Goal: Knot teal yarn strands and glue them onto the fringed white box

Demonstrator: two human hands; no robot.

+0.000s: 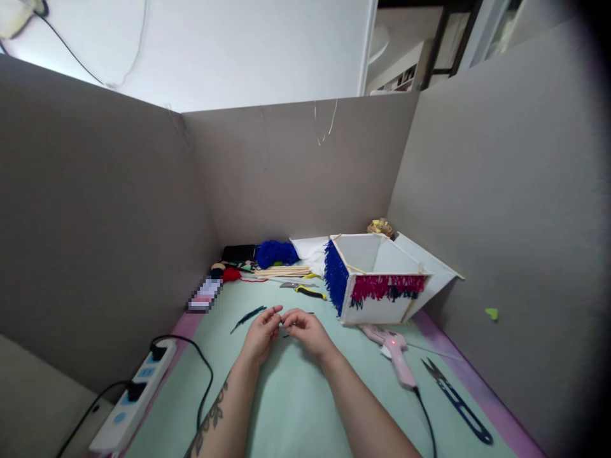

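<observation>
My left hand and my right hand meet over the middle of the pale green table cover. Both sets of fingers are pinched together around a short piece of dark yarn, only partly visible between the fingertips. Just left of my left hand lies a small bundle of dark blue yarn strands. Beyond my right hand, a white box-like frame carries blue yarn fringe on its left side and crimson and dark fringe along its front.
A pink glue gun with a red light and dark snips lie at the right. Yellow-black pliers, wooden sticks and blue yarn lie at the back. A power strip with cables is at the left; grey panels surround the table.
</observation>
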